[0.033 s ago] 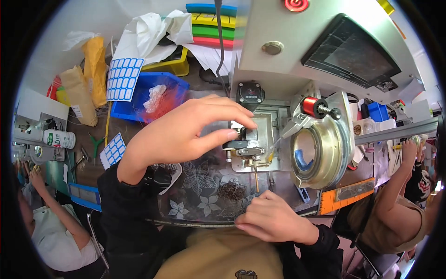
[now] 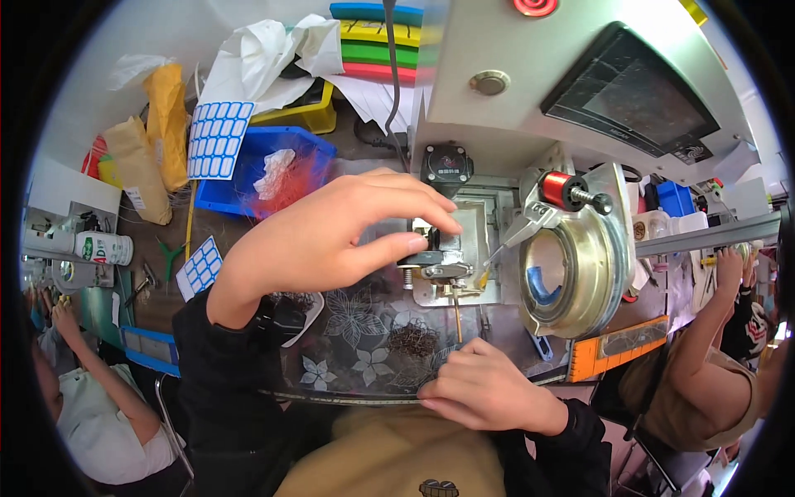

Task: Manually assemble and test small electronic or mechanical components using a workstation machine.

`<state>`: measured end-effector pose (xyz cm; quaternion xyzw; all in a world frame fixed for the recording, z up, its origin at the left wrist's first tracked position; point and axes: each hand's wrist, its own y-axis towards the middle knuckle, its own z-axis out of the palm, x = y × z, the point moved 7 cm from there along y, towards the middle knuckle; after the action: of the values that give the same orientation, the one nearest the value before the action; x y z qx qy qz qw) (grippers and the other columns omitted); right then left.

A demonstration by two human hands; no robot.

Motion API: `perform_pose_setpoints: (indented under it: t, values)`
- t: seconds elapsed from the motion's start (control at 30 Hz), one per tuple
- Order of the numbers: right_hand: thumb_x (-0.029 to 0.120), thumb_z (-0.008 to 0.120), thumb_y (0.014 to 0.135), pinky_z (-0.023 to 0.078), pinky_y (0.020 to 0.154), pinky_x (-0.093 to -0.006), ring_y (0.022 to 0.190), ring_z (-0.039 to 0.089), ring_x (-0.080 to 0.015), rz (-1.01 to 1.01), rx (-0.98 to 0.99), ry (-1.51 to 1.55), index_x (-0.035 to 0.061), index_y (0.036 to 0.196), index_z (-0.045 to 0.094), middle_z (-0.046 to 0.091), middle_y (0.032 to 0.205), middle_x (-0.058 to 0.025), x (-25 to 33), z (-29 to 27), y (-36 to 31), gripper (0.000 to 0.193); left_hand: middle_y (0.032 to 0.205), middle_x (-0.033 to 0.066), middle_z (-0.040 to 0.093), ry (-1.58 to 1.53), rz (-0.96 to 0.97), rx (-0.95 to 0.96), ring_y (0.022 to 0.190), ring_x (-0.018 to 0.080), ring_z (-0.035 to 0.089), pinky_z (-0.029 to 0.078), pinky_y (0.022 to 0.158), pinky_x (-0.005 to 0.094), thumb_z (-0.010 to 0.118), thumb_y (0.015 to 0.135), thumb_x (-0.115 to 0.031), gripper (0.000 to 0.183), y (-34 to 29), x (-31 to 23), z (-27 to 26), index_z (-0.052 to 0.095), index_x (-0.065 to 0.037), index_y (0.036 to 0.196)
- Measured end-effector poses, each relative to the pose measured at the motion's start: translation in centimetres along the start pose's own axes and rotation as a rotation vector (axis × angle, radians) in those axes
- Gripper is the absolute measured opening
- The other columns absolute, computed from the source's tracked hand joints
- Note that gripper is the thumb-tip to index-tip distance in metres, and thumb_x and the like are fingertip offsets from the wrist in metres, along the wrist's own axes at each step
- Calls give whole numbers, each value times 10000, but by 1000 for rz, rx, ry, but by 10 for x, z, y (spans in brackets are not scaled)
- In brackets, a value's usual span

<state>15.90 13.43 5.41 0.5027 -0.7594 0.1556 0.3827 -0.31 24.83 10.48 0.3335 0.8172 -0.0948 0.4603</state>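
Observation:
My left hand (image 2: pixel 331 232) reaches over a small metal fixture (image 2: pixel 489 282) on the bench machine. Its thumb and fingertips are closed around a small black knob (image 2: pixel 432 238) on that fixture, partly hidden by the fingers. Below them is a metal clamp lever with a spring, and a thin tan rod (image 2: pixel 458 319) runs from it toward me. Near the bench's front edge my right hand (image 2: pixel 489 385) is closed, fingers curled; whatever they hold, if anything, is hidden. A tangle of fine dark wire (image 2: pixel 412 340) lies just beyond it.
A brass-coloured ring-shaped part (image 2: pixel 571 277) and a red spool (image 2: pixel 561 190) stand right of the fixture, under a machine screen (image 2: pixel 629 95). Farther left sits a blue bin (image 2: pixel 224 199) with red strands. An orange-framed tray (image 2: pixel 617 349) lies right. People work on both sides.

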Motion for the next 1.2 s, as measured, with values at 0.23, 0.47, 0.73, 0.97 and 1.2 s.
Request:
perform_pose_setpoints:
  t: [0.23,0.47,0.73,0.97,1.2]
  values:
    - [187,744,863,387,681,-321,683,538,-165,15,-21,20,147,940,679,519,715,27,-6,0,7,109,1291,137,646,16,115,144,1219,343,563,428,1039,440,633,892,-66,236,15,6,17,703,-47,1116]
    - [191,709,879,392,702,-302,712,556,-161,9,-16,13,125,907,652,543,739,12,-2,-11,7,91,1141,124,697,58,91,59,1173,335,596,452,1002,423,646,852,-31,90,18,-4,13,676,-20,937]
    - [100,711,869,420,683,-337,716,618,-202,115,-163,264,93,956,690,675,829,-17,-18,-23,-4,90,813,25,581,441,175,-167,747,238,523,367,674,358,672,718,-32,187,-9,-55,21,663,-89,896]
    - [239,444,1072,435,706,-235,759,504,-54,298,-512,764,1,1152,542,557,870,-8,-39,-24,-8,269,786,-43,455,553,322,-57,749,117,517,354,649,291,629,762,-183,133,-27,-75,92,571,-190,882]
    - [206,451,1078,337,554,-218,625,392,-42,271,-639,989,63,870,468,484,733,14,-52,-8,-7,252,776,-47,478,440,323,64,765,113,526,382,684,278,628,778,-176,114,-37,-80,124,571,-184,876]
